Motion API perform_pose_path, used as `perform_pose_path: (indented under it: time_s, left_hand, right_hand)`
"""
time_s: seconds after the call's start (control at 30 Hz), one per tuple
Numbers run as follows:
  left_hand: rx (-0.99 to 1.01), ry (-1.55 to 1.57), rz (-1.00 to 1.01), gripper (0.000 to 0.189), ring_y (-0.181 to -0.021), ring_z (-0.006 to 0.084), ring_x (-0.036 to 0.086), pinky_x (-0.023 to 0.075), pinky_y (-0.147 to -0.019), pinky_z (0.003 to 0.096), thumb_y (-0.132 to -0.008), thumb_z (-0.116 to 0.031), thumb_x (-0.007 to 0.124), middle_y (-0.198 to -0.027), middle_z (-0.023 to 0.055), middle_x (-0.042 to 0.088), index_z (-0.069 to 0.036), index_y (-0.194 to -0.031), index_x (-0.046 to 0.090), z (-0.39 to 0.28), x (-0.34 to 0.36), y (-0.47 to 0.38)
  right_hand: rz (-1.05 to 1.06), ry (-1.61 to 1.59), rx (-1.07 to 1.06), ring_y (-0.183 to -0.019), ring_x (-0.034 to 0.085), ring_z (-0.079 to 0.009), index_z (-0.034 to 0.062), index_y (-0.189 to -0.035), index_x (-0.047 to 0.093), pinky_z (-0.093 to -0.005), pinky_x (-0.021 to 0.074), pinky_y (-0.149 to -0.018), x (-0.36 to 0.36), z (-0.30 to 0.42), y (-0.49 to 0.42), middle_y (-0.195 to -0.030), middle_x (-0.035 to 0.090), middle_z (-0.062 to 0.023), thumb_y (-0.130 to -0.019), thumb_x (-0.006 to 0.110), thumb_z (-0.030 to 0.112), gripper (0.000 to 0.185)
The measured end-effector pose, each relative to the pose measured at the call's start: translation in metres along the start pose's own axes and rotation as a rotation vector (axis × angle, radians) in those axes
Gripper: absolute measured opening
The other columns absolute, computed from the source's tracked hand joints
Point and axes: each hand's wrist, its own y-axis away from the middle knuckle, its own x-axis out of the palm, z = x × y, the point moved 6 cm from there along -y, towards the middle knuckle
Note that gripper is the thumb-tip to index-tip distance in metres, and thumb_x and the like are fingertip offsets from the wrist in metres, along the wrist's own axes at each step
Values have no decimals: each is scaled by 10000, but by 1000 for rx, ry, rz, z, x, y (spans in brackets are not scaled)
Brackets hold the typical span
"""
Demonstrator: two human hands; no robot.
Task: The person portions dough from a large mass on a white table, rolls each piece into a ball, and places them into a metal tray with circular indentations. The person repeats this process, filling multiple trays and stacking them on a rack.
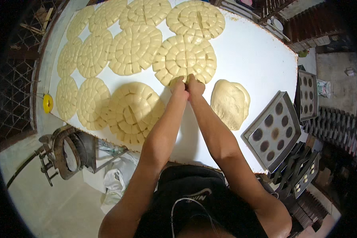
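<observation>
My left hand (179, 87) and my right hand (196, 87) meet at the near edge of a round, flat dough disc (185, 58). The disc is scored in rings and spokes into small pieces. My fingertips reach over its rim. A small dark patch shows between the hands; whether they grip a tool or the dough is hidden. Right of my right forearm lies a smooth, uncut lump of dough (230, 102). Left of my left forearm is another cut dough disc (134, 110), partly in shadow.
Several more cut discs (135, 49) cover the left and far parts of the white table (250, 56). A metal baking tray (275, 134) with dark round marks rests at the right edge. A yellow ring-shaped object (48, 103) sits at the left edge, near a metal machine (68, 151).
</observation>
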Motion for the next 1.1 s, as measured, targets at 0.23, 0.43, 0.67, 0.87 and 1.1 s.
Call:
perform_pose_path:
  time_s: [0.23,0.43,0.67,0.87,1.1]
  left_hand:
    - [379,-404,3,208,-861,179,645,575,-752,330,-937,-100,727,-993,79,655,-9,-1082,610,63,-76,99]
    - [234,-372,76,183,-867,164,631,598,-815,330,-908,-44,723,-1001,46,622,-47,-1011,572,113,-173,202]
    - [1310,-1709,362,550,-1131,391,552,433,-989,527,-785,-202,799,-1217,196,587,-8,-1245,566,123,-161,244]
    - [1399,-1749,637,403,-1138,365,557,409,-1008,521,-780,-200,822,-1139,132,625,-82,-1124,648,207,-154,221]
    - [1495,-1693,128,306,-1063,396,575,435,-982,529,-788,-245,866,-1079,154,636,-85,-960,671,183,-119,187]
  right_hand:
    - [97,-247,-155,-680,538,-115,27,-967,569,-280,451,-575,-103,-92,29,-803,565,-10,-852,863,107,326]
    - [80,-302,-227,-879,672,-146,26,-1181,560,-303,564,-848,-248,-107,155,-978,699,-60,-879,768,-47,373]
    - [-199,775,-808,-1139,537,-382,33,-1142,686,-523,376,-1035,-406,-177,163,-1152,630,-190,-846,816,331,439]
    - [38,681,-1047,-1090,600,-385,84,-1036,707,-500,446,-946,-343,-194,169,-1138,645,-145,-822,834,222,285]
    - [-213,718,-920,-1059,606,-378,58,-1041,644,-508,446,-950,-329,-149,128,-1097,643,-159,-848,819,234,314]
